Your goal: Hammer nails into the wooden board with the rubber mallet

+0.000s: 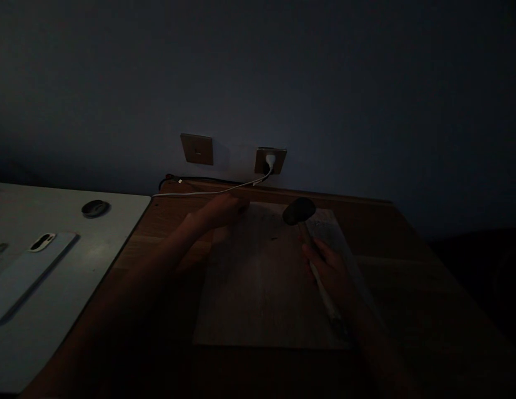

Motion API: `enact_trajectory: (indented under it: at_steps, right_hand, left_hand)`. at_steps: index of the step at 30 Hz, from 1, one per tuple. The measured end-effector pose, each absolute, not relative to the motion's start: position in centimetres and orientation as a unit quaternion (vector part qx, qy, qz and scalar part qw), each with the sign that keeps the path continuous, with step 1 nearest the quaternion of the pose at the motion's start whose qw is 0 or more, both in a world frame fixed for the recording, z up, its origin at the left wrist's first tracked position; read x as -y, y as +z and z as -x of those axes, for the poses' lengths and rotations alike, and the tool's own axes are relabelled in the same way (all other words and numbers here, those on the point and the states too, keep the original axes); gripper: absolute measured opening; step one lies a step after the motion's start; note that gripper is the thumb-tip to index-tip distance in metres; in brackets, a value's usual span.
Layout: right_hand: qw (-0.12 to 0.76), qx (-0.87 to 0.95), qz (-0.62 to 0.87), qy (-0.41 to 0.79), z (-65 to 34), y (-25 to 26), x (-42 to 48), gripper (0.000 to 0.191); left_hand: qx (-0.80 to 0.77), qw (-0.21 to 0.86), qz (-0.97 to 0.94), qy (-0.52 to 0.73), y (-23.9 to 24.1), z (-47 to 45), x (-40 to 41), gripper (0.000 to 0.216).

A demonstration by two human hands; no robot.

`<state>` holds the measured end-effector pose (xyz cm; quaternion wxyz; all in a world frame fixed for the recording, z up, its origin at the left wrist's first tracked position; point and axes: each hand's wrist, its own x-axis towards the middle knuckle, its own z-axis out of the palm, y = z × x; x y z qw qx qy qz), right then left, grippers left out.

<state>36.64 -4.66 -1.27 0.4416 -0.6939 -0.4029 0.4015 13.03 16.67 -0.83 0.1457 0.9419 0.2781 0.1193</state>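
A mallet (300, 211) with a dark rounded head and a pale handle is held over a wooden board (261, 282) that lies flat on the brown desk (407, 266), toward the desk's far edge. The right hand (330, 271) is wrapped shut around the handle about midway along it; the head points away from the person, over the board's far right corner, and the handle's butt sticks out behind the hand toward the near edge. The left hand (222, 211) rests at the board's far left corner, fingers curled down against it; in the dim light I cannot tell whether it pinches anything.

Beyond the desk's far edge, a white cable (208, 192) runs along the wall to a plug in a wall socket (270, 160), with a switch plate (197, 148) to its left. Against the desk's left edge stands a white table (75, 288) carrying a phone (29, 271) lying face down and a small dark round object (95, 208).
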Motion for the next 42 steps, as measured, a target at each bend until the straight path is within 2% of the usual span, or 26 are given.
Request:
enact_trajectory:
  at_steps: [6, 10, 15, 30, 39, 42]
  right_hand:
    - [0.425, 0.408, 0.704, 0.396, -36.5, -0.7, 4.5, 0.043]
    - [0.429, 0.409, 0.700, 0.398, -36.4, -0.4, 4.6, 0.044]
    - [0.433, 0.395, 0.691, 0.422, -36.3, -0.3, 4.7, 0.045]
    - [0.438, 0.389, 0.691, 0.424, -36.2, -0.3, 4.4, 0.045]
    - [0.406, 0.445, 0.674, 0.428, -35.0, -0.5, 2.7, 0.042]
    - [0.401, 0.453, 0.660, 0.445, -34.3, -0.7, 1.6, 0.040]
  left_hand:
    - [-0.282, 0.066, -0.953, 0.095, -0.2, -13.5, -16.0, 0.027]
    - [-0.240, 0.169, -0.945, 0.142, -0.8, -14.0, -16.3, 0.026]
    - [-0.284, 0.259, -0.903, 0.190, -2.1, -14.6, -16.4, 0.026]
    - [-0.285, 0.246, -0.906, 0.195, -3.7, -15.0, -16.0, 0.024]
    - [-0.303, 0.246, -0.893, 0.225, -4.1, -15.2, -16.2, 0.019]
    - [-0.317, 0.266, -0.882, 0.226, -4.1, -15.2, -16.0, 0.026]
